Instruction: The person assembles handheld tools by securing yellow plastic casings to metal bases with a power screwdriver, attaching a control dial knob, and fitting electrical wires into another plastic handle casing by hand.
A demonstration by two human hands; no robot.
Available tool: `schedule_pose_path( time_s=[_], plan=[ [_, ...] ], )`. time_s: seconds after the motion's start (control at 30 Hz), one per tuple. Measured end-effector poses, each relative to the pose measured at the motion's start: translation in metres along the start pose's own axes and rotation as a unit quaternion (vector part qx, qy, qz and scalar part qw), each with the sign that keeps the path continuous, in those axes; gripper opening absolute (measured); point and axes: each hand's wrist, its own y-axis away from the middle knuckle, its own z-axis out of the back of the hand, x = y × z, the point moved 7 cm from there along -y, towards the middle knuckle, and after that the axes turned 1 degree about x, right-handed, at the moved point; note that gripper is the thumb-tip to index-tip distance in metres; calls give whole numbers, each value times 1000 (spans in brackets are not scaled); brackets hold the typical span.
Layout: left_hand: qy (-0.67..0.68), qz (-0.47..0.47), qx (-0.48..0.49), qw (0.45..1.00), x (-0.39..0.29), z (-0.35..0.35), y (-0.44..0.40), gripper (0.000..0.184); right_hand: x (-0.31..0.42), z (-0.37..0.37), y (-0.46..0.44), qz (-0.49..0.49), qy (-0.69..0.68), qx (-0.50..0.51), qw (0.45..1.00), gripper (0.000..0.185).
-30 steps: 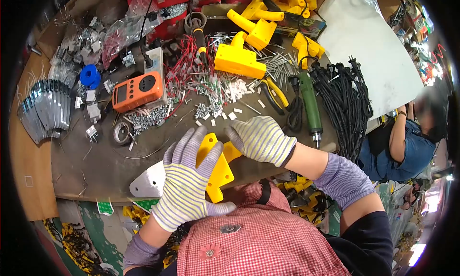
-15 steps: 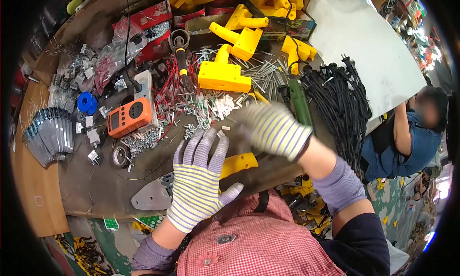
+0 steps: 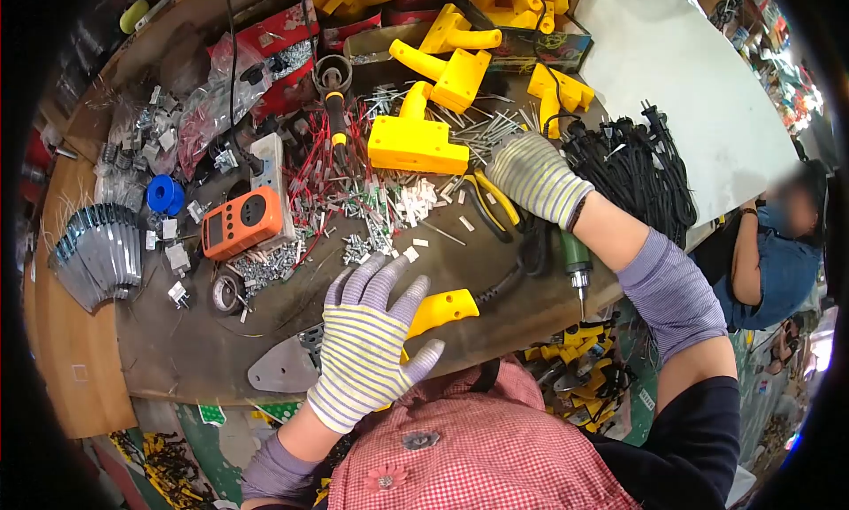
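My left hand, in a striped glove, lies with fingers outstretched over a yellow plastic handle and a grey metal blade plate at the table's front edge. A black cord leads from the handle. Farther out, my right hand is curled beside the pile of long screws; its fingertips are hidden. Beneath that hand and wrist lies a green electric screwdriver, its bit toward me. Yellow-handled pliers lie just left of the right hand.
Yellow housings stand behind the screws. Bundled black power cords lie at right. An orange meter, a blue spool and fanned metal blades are at left. Another person sits at far right.
My right hand has moved away from me and right to the screw pile, uncovering the pliers and the screwdriver's bit. My left hand stays nearly in place.
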Motion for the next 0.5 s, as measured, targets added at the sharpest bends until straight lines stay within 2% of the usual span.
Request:
schedule_pose_path(
  time_s=[0.07,0.1,0.2,0.23,0.33,0.37,0.4,0.47,0.5],
  plan=[
    [13,-4,-8,1000,1,0,-2,71,-5,-2,3,51,-17,-32,998,11],
    [16,-6,-12,1000,2,1,-2,70,-7,3,4,75,-16,-93,993,11],
    [15,-2,-17,1000,0,1,-1,67,-18,11,16,57,-118,-173,976,16],
    [13,2,-19,1000,-1,1,0,66,-24,24,20,51,-206,-252,944,20],
    [11,1,-24,1000,-2,0,1,64,-12,52,22,-58,-456,-302,835,18],
    [11,2,-29,1000,-2,0,2,62,9,68,18,-19,-382,-294,876,19],
    [9,2,-34,999,-2,-1,2,61,33,71,12,-28,-348,-247,904,21],
    [10,-3,-41,999,-2,-1,4,59,73,63,0,-28,-276,-85,957,21],
    [13,-7,-45,999,-2,-1,4,58,82,54,-4,-25,-268,-44,962,19]
  ],
)
